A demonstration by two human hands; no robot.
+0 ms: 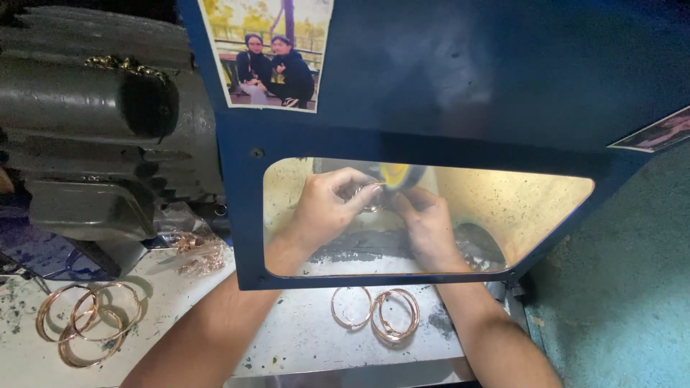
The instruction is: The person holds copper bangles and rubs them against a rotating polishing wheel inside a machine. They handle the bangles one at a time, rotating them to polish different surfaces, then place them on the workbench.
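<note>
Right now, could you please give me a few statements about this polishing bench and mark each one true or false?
1. Both hands, the left hand and the right hand, are behind the clear window of the blue guard. True.
2. The hands hold a thin ring-shaped bangle up by the yellow wheel. True.
3. The loose bangles on the bench are silver. False: the pile of bangles on the left is rose-gold in colour.
4. No bangles lie between the forearms. False: a few bangles lie there on the white bench.
5. A photograph is stuck on the guard. True.
</note>
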